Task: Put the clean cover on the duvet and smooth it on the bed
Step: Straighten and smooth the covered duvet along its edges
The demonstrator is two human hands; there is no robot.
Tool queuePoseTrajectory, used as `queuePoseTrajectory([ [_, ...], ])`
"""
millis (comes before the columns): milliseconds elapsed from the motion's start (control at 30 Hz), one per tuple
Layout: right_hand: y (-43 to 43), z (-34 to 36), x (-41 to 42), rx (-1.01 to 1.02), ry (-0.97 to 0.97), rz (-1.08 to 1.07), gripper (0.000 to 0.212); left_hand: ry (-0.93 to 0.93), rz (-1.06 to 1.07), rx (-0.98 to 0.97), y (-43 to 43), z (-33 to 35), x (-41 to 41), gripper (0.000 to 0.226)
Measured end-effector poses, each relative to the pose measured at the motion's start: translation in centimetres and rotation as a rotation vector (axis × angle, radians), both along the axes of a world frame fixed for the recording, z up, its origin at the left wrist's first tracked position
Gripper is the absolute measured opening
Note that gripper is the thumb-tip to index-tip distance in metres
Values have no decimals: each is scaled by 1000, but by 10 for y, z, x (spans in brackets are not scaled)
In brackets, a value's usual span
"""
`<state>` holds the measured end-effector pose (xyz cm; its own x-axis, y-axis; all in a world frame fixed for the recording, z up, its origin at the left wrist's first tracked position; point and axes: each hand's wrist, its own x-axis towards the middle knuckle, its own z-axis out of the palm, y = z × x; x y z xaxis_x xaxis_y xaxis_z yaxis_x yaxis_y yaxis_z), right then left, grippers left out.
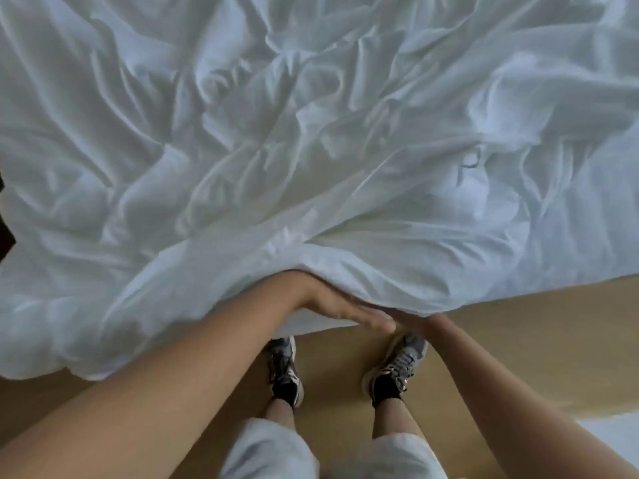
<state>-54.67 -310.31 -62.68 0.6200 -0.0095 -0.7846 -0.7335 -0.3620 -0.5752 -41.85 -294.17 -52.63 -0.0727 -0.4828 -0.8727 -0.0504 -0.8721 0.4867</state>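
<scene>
Over the flat left hand [345, 314] — the rumpled duvet [311, 150] edge.

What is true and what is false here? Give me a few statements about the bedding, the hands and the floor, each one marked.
1. The white duvet cover lies smooth and flat. False: it is heavily wrinkled.
2. The left hand has straight fingers at the cover's near edge. True.
3. The right hand is in full view. False: most of it is hidden under the cover's edge.
4. The person wears laced sneakers. True.
5. The floor is dark tile. False: it is light tan.
</scene>
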Motion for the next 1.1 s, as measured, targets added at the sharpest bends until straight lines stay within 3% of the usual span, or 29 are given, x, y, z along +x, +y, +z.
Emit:
queuePoseTrajectory([
  [33,-18,4,3,65,-132,-249,48,-9,186,-22,-16,7,12,98],
  [100,-55,15,17,266,-283,-729,77,-29,448,-75,-53,11,30,96],
  [133,-73,13,21,294,-309,-831,87,-26,552,-85,-73,10,38,91],
  [300,-133,28,84,196,-330,-946,32,-13,1159,-156,-143,7,78,71],
  [400,-154,28,118,-10,-343,-795,71,86,1425,-314,-163,6,107,50],
  [500,-165,20,146,-339,-328,-722,78,145,1611,-432,-176,2,138,52],
  [700,-190,32,236,-599,-434,-706,118,-72,1805,-360,-184,-6,226,54],
  [767,-208,45,270,-722,-539,-661,119,-149,1909,-339,-189,-10,247,43],
  [900,-234,53,349,-917,-583,-202,114,-158,2001,-221,-182,-22,281,32],
  [1033,-254,44,410,-858,-434,128,111,-129,1969,-235,-190,-36,286,50],
  [1100,-258,38,431,-860,-397,246,108,-257,1941,-282,-205,-45,272,66],
])
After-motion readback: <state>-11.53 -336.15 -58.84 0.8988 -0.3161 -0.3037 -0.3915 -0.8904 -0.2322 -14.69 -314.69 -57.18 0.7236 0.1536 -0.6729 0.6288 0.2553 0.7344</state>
